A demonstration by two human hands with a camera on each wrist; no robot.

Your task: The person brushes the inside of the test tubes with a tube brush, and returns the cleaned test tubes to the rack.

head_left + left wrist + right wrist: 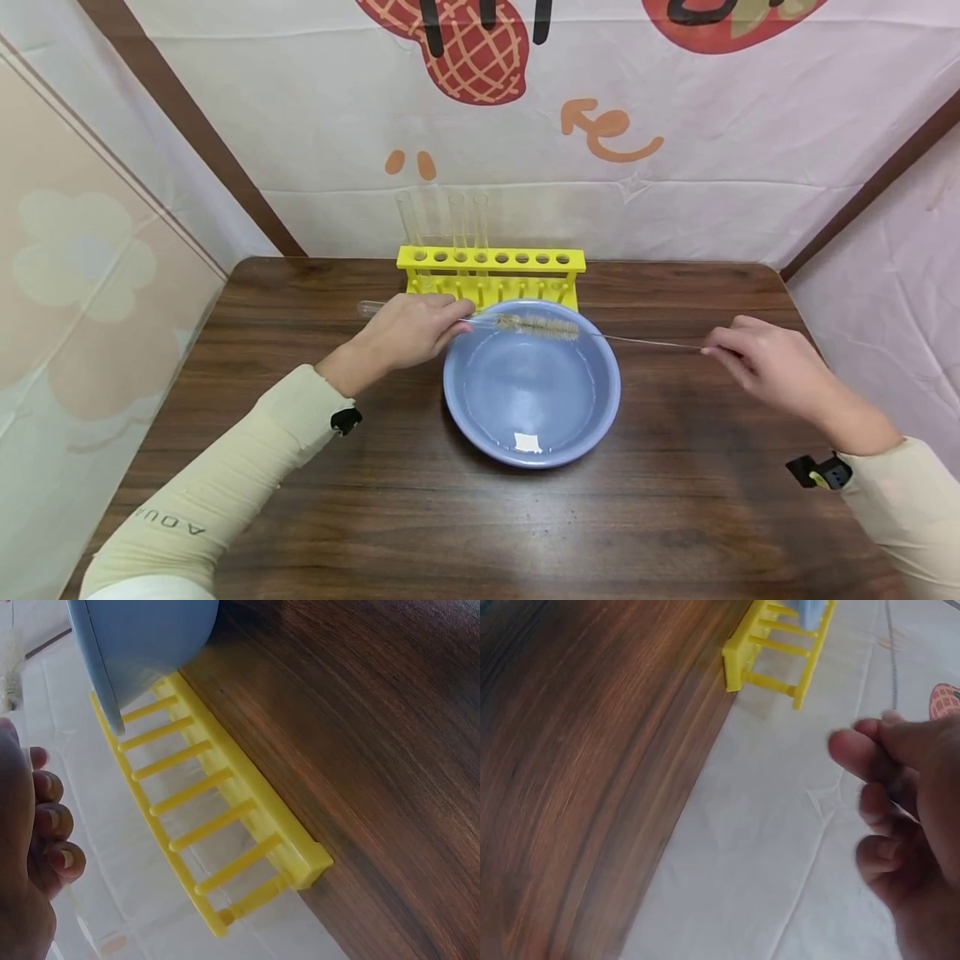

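Note:
My left hand (420,329) grips a clear glass test tube (369,309), held nearly level over the far left rim of a blue basin (454,400). The tube's rounded end pokes out to the left and its mouth points right. At that mouth lie the pale bristles of a test tube brush (540,327), above the basin's far side. Off to the right, my right hand (768,362) pinches the end of the brush's thin wire handle (652,342) between thumb and fingers. In the right wrist view the twisted wire (893,660) rises from the fingertips.
Behind the basin stands a yellow test tube rack (517,260) with three test tubes (458,221) in its left part. Water with a bright reflection fills the basin's bottom. A brown wooden table (315,517) carries everything, with a printed white cloth (315,108) hanging behind.

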